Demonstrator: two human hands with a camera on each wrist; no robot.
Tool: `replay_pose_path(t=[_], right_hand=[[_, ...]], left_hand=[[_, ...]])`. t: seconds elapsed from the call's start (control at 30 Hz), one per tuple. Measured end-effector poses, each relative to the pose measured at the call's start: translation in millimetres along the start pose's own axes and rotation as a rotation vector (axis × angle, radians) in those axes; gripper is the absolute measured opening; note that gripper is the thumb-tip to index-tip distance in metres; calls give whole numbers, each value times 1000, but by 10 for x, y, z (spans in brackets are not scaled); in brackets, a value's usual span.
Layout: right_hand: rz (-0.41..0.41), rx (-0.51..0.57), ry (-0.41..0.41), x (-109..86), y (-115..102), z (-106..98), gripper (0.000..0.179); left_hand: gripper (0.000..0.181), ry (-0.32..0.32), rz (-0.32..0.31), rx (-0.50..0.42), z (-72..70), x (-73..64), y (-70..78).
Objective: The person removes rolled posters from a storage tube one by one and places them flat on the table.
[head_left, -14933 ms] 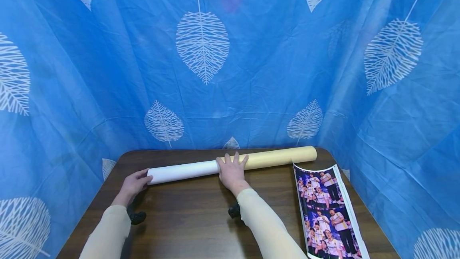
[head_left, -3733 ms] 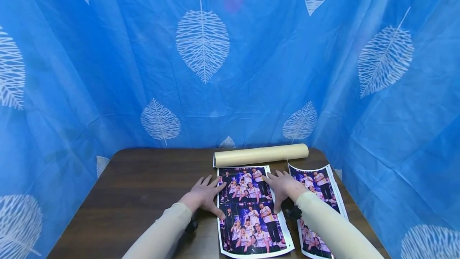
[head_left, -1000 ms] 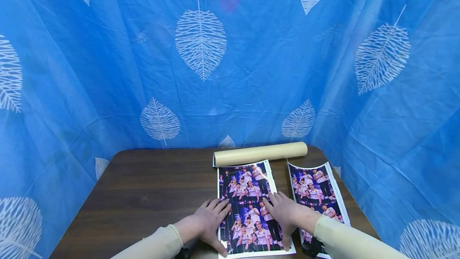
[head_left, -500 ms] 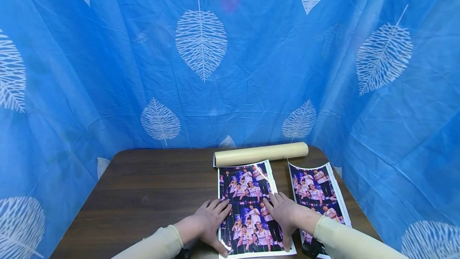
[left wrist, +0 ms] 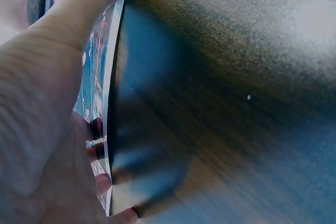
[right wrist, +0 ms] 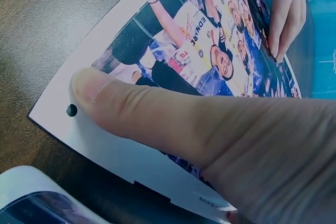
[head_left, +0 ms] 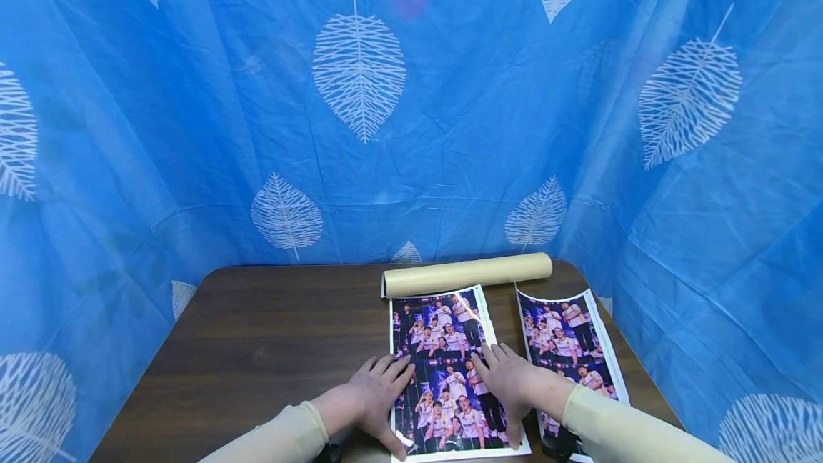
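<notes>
A glossy printed poster [head_left: 444,359] with a white border and a group photo repeated on it lies face up on the dark wooden table. My left hand [head_left: 376,395] rests along its left edge, fingers spread and fairly straight; in the left wrist view, fingertips [left wrist: 103,183] reach that edge. My right hand [head_left: 511,384] lies along the right edge, its fingertips over the printed picture. The right wrist view shows the right thumb [right wrist: 142,111] pressing on the white border near a corner with a small dark hole. The poster's surface bows slightly.
A cream-coloured roll [head_left: 466,275] lies along the table's far edge, right behind the poster. A second, similar poster [head_left: 566,338] with curled edges lies to the right, partly under the right forearm. A blue curtain [head_left: 411,127] with white leaves surrounds the table.
Earlier my hands were on a white roll joined to the cream roll; then the poster lay unrolled between them. Both hands have since slid nearer along its edges. Over the last second they stay put.
</notes>
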State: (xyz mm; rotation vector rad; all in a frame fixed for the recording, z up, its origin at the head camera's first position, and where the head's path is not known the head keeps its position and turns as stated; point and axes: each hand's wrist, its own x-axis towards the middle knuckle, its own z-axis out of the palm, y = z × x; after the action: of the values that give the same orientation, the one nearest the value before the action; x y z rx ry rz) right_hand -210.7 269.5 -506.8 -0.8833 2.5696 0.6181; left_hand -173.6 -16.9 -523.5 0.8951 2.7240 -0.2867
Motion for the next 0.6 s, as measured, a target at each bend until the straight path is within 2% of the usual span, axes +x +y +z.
replay_pose_path(t=[0.23, 0.43, 0.5, 0.6], right_hand=[[-11, 39, 12, -16, 22, 15, 150], [-13, 134, -12, -21, 48, 0, 148], [-15, 152, -7, -21, 66, 1, 146], [-25, 176, 11, -11, 108, -2, 138]], left_hand=[[137, -2, 5, 8, -35, -3, 5], [135, -4, 18, -11, -18, 6, -20], [130, 0, 31, -27, -17, 13, -44], [111, 21, 44, -73, -29, 44, -99]])
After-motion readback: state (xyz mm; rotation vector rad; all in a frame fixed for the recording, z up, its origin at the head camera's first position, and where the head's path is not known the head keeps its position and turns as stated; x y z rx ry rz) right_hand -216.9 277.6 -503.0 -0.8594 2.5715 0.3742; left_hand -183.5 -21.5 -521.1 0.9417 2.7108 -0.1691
